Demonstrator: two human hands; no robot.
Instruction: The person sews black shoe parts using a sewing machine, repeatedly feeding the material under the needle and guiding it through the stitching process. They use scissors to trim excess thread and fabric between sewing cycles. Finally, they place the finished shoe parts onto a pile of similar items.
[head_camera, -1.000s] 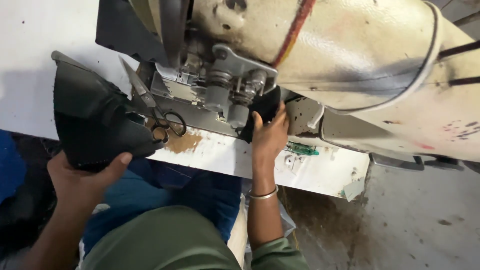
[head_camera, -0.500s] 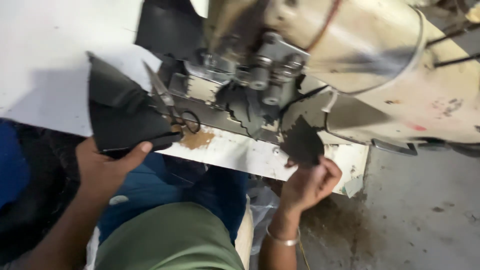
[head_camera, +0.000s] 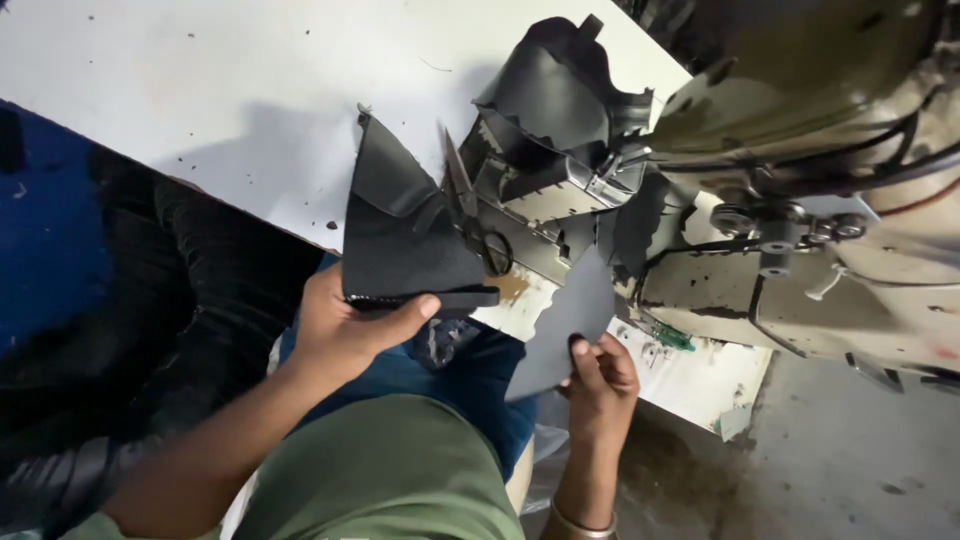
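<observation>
The left hand (head_camera: 345, 325) grips a stack of black leather pieces (head_camera: 405, 235) at its near edge, thumb pressed over the top and fingers hidden beneath, so the stack stays propped against the white table (head_camera: 200, 90). The right hand (head_camera: 600, 385) pinches the lower edge of a grey flat sheet (head_camera: 565, 320), fingers closed on it, holding it up just beside the sewing machine (head_camera: 800, 150) to the right. Scissors (head_camera: 480, 235) lie between the stack and the machine, partly covered. More black material (head_camera: 560, 90) is bunched at the machine's head; the needle area is too dark to make out.
</observation>
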